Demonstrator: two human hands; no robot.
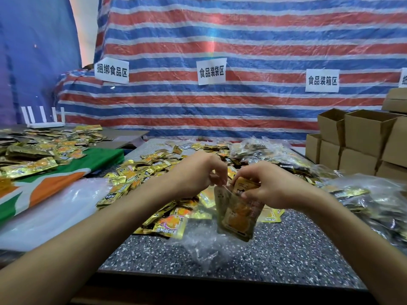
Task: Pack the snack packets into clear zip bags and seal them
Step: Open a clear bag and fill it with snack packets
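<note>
**A:** Closest in, two bare forearms (88, 234) reach over the dark front edge of the desk (286, 249). What are the hands doing?

**B:** The left hand (198, 172) pinches the mouth of a clear zip bag (235, 216), which hangs just above the desk. The fingers (244, 175) of the right hand (271, 183) grip a gold snack packet (245, 186) that sits partly inside the opening. The bag already holds packets.

**A:** So this is filling, not sealing?

**B:** I'd say filling. Next the packet needs pushing down past the zip strip while the left hand keeps the mouth spread. Then the strip needs pressing closed along its length.

**A:** And the surroundings?

**B:** It's a speckled grey desk with a heap of loose packets (154, 172) behind the hands and crumpled clear plastic (198, 245) under the bag. Filled bags (374, 205) lie to the right, near stacked cardboard boxes (363, 133). A striped tarp (242, 40) with paper signs (211, 71) hangs behind.
</note>
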